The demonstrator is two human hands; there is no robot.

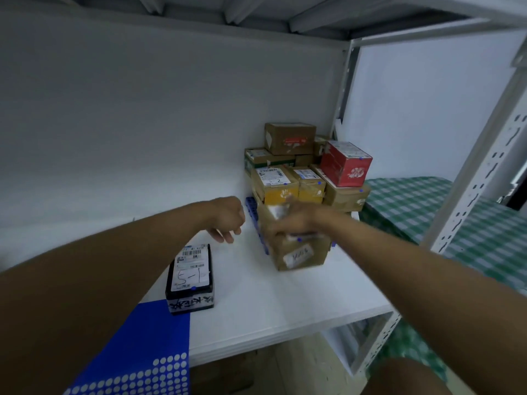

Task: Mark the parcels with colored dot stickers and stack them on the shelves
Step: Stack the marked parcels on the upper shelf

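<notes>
The fingers of the right hand (288, 223) lie over the top of a brown cardboard parcel (299, 249), curled at its near-left top edge, though motion blur makes the exact grip hard to make out; the parcel sits on the white shelf (285, 295), with a blue dot sticker (299, 239) just right of those fingertips and a handwritten label on its front face below them; a blue crate-like thing (256, 220) shows only as a strip to the left of the fingers, mostly hidden behind the parcel. The left hand (228, 220) hangs above the shelf with fingers loosely curled downward, holding nothing; below and left of them lies one black parcel (190, 277) with a white label and a blue dot. Beyond the right fingers stands a stack of roughly eight parcels (308, 169), one of them red (346, 163), some hidden behind others. At bottom left, a blue sticker sheet (142, 363) is cut off by the frame.
</notes>
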